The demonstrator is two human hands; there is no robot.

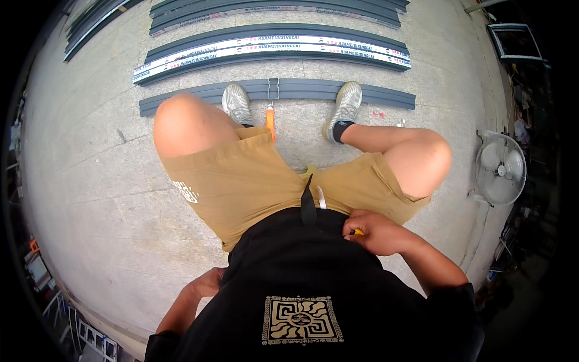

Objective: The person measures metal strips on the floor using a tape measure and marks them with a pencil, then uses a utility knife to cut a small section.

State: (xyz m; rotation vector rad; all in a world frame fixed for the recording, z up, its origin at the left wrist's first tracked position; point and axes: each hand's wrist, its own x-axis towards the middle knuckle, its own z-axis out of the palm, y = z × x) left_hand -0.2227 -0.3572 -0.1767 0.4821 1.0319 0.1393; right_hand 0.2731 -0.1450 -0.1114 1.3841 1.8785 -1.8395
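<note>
At my waist, over the right hip, my right hand [375, 233] is closed around a small yellow-and-black thing [358, 232]. Most of that thing is hidden by the fingers, so its kind cannot be made out. My left hand [209, 282] rests against the left side of my black shirt [301, 259], its fingers tucked out of sight. Between my shoes an orange-handled tool [271, 124] lies with its metal end by a dark grey profile [199, 93]. A small metal piece or clamp frame [273, 88] sits across that profile.
Beyond my feet lie several dark grey profiles [271, 31] in bundles, some with white printed film [271, 46]. More profiles [96, 27] lie at far left. A fan [500, 170] stands at right, with a dark frame [514, 42] behind. A ladder-like rack [96, 341] is at lower left.
</note>
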